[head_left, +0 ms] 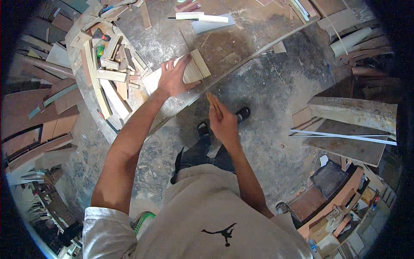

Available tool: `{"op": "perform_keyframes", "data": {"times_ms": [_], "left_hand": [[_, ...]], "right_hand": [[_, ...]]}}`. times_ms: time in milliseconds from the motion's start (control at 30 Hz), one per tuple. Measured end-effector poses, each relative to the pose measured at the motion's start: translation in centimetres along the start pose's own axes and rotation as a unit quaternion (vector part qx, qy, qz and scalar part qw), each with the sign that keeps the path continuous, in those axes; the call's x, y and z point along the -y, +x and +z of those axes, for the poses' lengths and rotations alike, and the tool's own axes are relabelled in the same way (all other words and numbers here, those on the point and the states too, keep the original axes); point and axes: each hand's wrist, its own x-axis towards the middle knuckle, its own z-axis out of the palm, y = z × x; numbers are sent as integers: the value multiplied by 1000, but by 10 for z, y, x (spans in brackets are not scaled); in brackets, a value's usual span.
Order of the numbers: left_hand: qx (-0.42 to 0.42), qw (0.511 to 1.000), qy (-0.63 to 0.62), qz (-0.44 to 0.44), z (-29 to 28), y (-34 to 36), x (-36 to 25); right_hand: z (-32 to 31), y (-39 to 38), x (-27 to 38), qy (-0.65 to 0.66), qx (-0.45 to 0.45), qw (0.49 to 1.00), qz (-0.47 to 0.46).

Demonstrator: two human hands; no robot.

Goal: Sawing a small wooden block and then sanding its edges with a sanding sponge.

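Note:
My left hand [173, 78] lies with spread fingers across a pale wooden board [192, 74] near the table's front edge. Its thumb points right along the board's near side. A narrow wooden strip [201, 63] sits crosswise at the board's right end. Just off the table edge, my right hand [223, 123] is closed, its fingertips pressed around a slim tan piece [210, 98] that looks like wood. How far this piece runs into the palm is hidden. White material [152, 81] shows on the table beside my left wrist.
Offcuts [113, 76] pile up on the left of the worktable [148, 43], with a green and black tool [100, 51] among them. White strips [202, 17] lie at the back. Planks [353, 112] and long white strips [345, 136] stand at right, above the stained floor [276, 90].

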Motion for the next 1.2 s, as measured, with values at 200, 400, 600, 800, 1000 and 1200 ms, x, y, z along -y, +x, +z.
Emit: {"op": "perform_keyframes", "data": {"times_ms": [200,400,600,800,1000,1200], "left_hand": [[-28,999,7,17,1,1,-4],[-19,1000,0,8,3,-3,2],[-20,1000,0,18,0,2,-1],[24,1000,2,6,2,0,3],[-3,999,12,40,8,4,5],[-36,999,10,-31,8,14,-2]], "right_hand": [[-10,9,-4,-6,15,1000,4],[-15,11,10,9,42,999,-30],[-10,23,-1,59,20,997,-52],[-17,25,7,-66,38,996,-51],[-16,26,3,40,9,996,-75],[-14,36,-5,5,72,995,68]]}}
